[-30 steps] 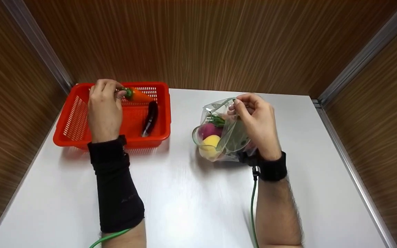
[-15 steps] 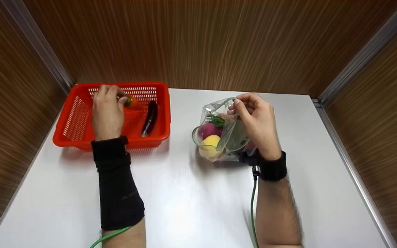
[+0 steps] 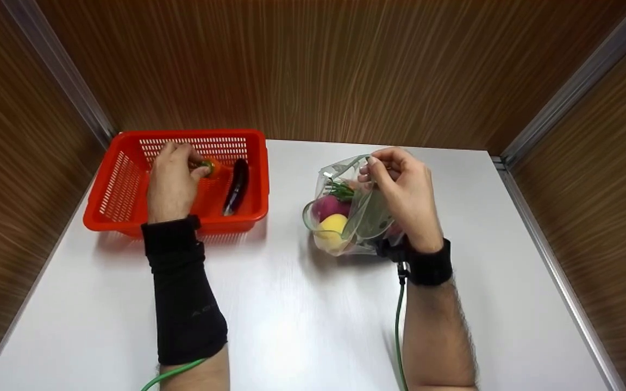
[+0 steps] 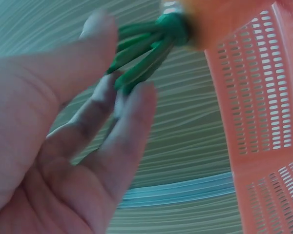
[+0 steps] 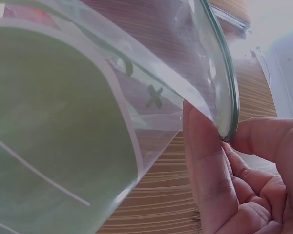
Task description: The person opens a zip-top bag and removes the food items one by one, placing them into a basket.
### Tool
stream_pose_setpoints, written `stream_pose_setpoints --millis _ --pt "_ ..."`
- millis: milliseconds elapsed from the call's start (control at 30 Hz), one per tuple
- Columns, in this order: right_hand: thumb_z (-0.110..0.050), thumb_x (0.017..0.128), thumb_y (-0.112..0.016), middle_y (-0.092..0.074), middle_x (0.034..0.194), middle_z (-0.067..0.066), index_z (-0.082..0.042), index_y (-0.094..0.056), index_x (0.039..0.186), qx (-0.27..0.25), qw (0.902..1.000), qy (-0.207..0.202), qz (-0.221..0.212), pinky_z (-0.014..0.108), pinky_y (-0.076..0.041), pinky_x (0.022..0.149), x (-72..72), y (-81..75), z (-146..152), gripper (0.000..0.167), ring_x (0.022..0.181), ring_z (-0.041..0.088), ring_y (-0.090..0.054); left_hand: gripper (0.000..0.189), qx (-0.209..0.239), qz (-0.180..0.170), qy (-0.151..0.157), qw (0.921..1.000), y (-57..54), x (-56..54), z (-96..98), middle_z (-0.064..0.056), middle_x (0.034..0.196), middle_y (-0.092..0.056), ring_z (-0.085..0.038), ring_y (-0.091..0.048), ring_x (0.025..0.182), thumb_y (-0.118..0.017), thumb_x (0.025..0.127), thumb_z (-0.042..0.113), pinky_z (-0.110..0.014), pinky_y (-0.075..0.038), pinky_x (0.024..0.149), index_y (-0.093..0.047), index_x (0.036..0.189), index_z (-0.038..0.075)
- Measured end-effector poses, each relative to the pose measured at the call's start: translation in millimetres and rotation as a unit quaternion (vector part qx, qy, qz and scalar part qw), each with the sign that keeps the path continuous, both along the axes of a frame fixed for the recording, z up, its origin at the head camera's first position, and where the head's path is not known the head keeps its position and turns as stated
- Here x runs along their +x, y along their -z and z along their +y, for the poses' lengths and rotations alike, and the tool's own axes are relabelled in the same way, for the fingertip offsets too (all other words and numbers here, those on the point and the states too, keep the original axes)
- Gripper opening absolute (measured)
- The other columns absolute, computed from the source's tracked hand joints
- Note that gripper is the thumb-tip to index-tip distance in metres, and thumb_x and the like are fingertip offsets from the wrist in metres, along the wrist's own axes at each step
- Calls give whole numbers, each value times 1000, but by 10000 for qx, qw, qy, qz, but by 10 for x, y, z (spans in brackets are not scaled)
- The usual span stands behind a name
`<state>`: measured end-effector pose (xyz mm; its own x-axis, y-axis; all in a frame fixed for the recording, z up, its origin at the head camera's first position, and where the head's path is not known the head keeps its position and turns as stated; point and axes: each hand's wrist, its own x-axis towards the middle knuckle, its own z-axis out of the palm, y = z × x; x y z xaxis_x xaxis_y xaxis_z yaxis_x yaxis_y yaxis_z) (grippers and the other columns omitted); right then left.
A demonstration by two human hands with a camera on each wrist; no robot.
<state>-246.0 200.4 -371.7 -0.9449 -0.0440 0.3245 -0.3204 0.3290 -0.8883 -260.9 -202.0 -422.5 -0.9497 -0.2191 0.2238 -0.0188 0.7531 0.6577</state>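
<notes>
My left hand is inside the red basket, pinching a carrot by its green stalks. The carrot's orange body is blurred in the left wrist view. To the right of it in the basket lies a dark purple eggplant. My right hand pinches the green-edged rim of a clear plastic bag between thumb and fingers. Through its side show a yellow round item, a purple round one and green stalks; other contents are hidden.
The basket stands at the back left of the white table, and the bag stands right of centre. Wood-grain panels enclose the back and both sides. A green cable runs from the right wristband; another crosses the left forearm.
My left hand has lowered into the basket and slightly rightward with the carrot, whose body is now less visible from above. The right hand and bag have barely moved.
</notes>
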Motion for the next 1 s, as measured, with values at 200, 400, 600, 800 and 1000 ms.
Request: stream_pose_setpoints --millis 200,400,600,800,1000 --pt "-6 118 -68 -84 106 24 8 -77 124 68 10000 -19 -23 21 -71 79 7 -8 3 17 84 4 -83 25 -145 -940 466 9944 -45 54 -17 -28 143 -68 -49 -70 133 -86 108 11 -65 -64 116 -76 126 -2" --pt "-6 118 -68 -85 107 25 9 -76 124 102 9999 -6 -64 21 -71 79 9 -9 2 18 84 3 -83 38 -211 -1999 904 9754 -60 63 -31 -26 151 -75 -46 -73 129 -85 111 22 -64 -63 113 -78 143 3" --pt "-5 118 -67 -85 107 24 8 -76 123 66 9999 -13 -97 22 -71 79 1 -16 -8 17 84 4 -83 57 -482 -1589 958 9815 -91 36 53 -26 164 -68 -46 -67 137 -86 110 27 -68 -56 125 -70 160 6" --pt "-4 117 -67 -85 106 23 9 -76 124 21 9999 -34 -114 23 -72 79 -8 -5 -11 18 84 4 -83 62 -667 -1055 1246 9843 -136 21 229 -17 172 -64 -43 -58 160 -87 108 28 -68 -44 139 -67 165 13" --pt "-5 117 -67 -85 106 22 10 -75 125 -17 9999 -58 -119 23 -72 79 -7 -2 -13 19 84 5 -83 63 -1038 -360 1882 9760 -205 30 430 -11 172 -66 -38 -54 166 -89 107 30 -65 -43 141 -69 164 17"
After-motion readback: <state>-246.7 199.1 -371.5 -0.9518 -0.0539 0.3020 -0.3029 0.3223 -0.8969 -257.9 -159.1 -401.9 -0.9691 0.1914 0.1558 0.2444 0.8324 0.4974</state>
